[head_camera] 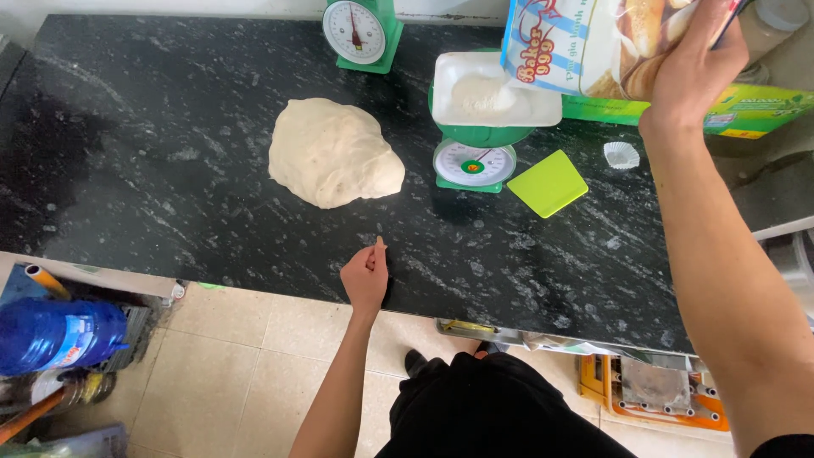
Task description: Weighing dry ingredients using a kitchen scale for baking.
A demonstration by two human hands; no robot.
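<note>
My right hand (691, 72) grips a tilted flour bag (593, 42) over a white tray (543, 106) that sits on a green kitchen scale (473, 161). A heap of white flour (482, 95) lies in the tray under the bag's mouth. My left hand (366, 276) rests on the near edge of the black stone counter (153, 170), fingers curled, holding nothing. A large lump of pale dough (332, 153) lies on the counter, left of the scale and beyond my left hand.
A second green scale (359, 32) stands at the back. A lime-green scraper (549, 183) and a white paper cup liner (621, 154) lie right of the front scale. A green box (750, 110) sits far right. A blue water jug (55, 333) lies on the floor left.
</note>
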